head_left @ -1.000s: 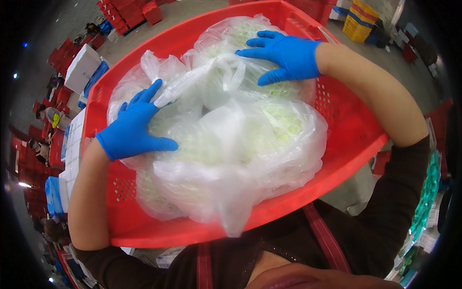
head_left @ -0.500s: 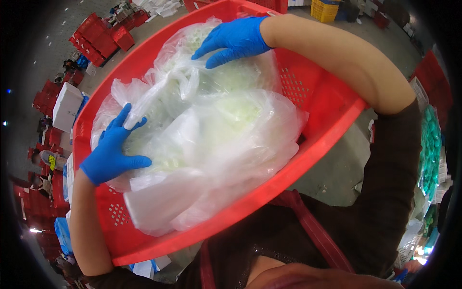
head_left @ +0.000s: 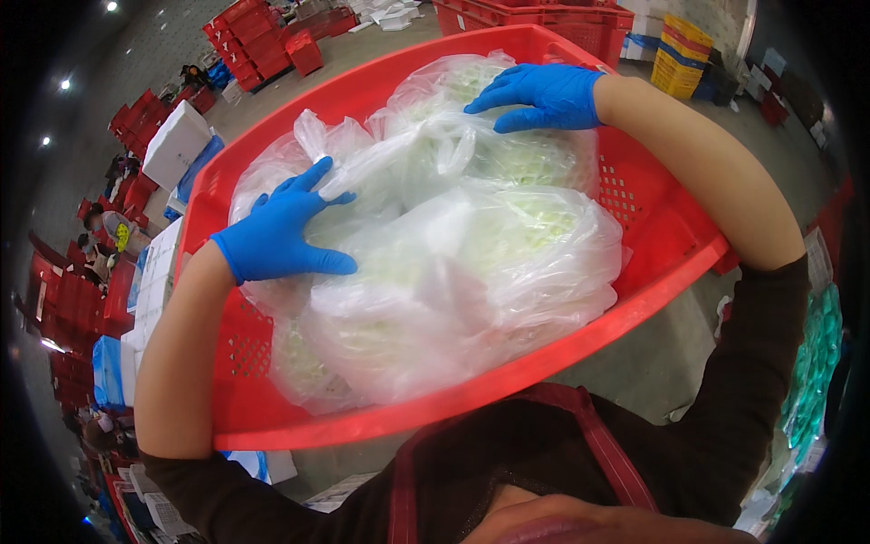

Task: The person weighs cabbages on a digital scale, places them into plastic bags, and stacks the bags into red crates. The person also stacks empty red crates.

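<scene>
A red plastic crate (head_left: pixel 652 281) sits tilted against my body, filled with clear plastic bags of pale green produce (head_left: pixel 453 272). My left hand (head_left: pixel 276 231), in a blue glove, lies flat with spread fingers on the bags at the crate's left side. My right hand (head_left: pixel 539 95), also blue-gloved, rests palm down on the bags at the far right of the crate. Neither hand closes around anything. Both bare forearms run along the crate's sides.
Stacks of red crates (head_left: pixel 258 36) stand far left and at the top. White foam boxes (head_left: pixel 177 145) sit to the left, yellow crates (head_left: pixel 684 54) at the upper right. Green bagged goods (head_left: pixel 811 363) lie at the right edge on the grey floor.
The crate has swung and tilted in view. My left hand slid further onto the bags toward the middle; my right hand stayed pressed on the far bags.
</scene>
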`<state>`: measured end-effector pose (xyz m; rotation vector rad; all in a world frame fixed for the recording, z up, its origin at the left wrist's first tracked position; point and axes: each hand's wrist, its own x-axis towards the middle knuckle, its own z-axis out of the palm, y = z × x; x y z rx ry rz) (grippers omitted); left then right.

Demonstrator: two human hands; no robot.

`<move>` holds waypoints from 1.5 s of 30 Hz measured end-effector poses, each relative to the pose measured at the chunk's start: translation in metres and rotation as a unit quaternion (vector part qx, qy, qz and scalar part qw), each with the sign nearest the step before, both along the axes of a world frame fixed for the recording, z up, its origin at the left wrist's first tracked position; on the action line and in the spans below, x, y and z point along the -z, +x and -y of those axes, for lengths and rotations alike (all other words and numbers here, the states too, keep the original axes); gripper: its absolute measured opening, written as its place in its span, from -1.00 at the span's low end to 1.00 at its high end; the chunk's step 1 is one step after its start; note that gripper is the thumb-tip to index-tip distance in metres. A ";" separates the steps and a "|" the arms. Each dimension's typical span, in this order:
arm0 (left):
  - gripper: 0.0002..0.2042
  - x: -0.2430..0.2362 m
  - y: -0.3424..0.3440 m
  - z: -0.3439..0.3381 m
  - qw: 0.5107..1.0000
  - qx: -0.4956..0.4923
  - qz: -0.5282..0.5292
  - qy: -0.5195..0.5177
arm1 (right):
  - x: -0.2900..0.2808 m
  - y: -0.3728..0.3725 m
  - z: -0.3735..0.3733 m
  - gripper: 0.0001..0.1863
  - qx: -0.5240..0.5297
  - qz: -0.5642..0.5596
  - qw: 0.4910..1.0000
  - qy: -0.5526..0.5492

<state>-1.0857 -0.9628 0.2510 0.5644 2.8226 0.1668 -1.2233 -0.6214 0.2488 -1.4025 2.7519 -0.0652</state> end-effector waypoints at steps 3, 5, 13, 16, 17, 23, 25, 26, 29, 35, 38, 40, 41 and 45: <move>-0.20 0.001 -0.002 0.001 1.000 0.007 -0.008 -0.002 | 0.001 -0.002 0.000 -0.47 -0.011 -0.002 1.000 -0.006; -0.20 0.002 -0.002 0.002 1.000 0.008 -0.009 -0.002 | 0.002 -0.003 0.000 -0.48 -0.017 -0.001 1.000 -0.010; -0.25 -0.001 0.000 -0.001 1.000 0.014 -0.019 -0.018 | 0.000 -0.004 0.000 -0.47 -0.008 0.011 1.000 -0.010; -0.23 -0.002 0.001 -0.003 1.000 0.011 -0.019 -0.017 | 0.000 -0.003 0.001 -0.47 -0.013 0.011 1.000 -0.011; -0.23 -0.002 0.001 -0.003 0.999 0.013 -0.021 -0.020 | 0.000 -0.003 0.001 -0.47 -0.012 0.010 1.000 -0.009; -0.22 -0.001 0.001 -0.003 0.999 0.009 -0.022 -0.024 | 0.001 -0.004 0.000 -0.47 -0.014 0.009 1.000 -0.008; -0.23 -0.001 0.001 -0.003 0.999 0.010 -0.023 -0.022 | 0.001 -0.005 0.001 -0.47 -0.016 0.013 1.000 -0.012; -0.23 -0.001 0.001 -0.002 0.999 0.010 -0.024 -0.021 | 0.001 -0.005 0.001 -0.47 -0.023 0.001 1.000 -0.011; -0.23 0.000 0.001 -0.002 0.999 0.012 -0.027 -0.021 | 0.001 -0.006 0.000 -0.46 -0.031 -0.010 0.999 -0.014; -0.19 0.000 -0.001 0.000 1.000 0.008 -0.006 -0.009 | 0.002 -0.007 0.000 -0.47 -0.025 -0.008 1.000 -0.006; -0.19 0.000 -0.002 0.001 1.000 0.009 -0.007 -0.011 | 0.003 -0.008 0.000 -0.45 -0.035 -0.023 0.999 -0.009; -0.20 0.000 -0.002 0.001 1.000 0.013 -0.010 -0.012 | 0.003 -0.009 0.000 -0.45 -0.030 -0.014 0.999 -0.010; -0.20 0.000 -0.002 0.001 1.000 0.010 -0.007 -0.012 | 0.003 -0.008 0.000 -0.45 -0.033 -0.015 0.999 -0.011; -0.20 0.000 -0.001 0.001 1.000 0.006 -0.006 -0.012 | 0.002 -0.007 0.000 -0.47 -0.020 -0.005 1.000 -0.005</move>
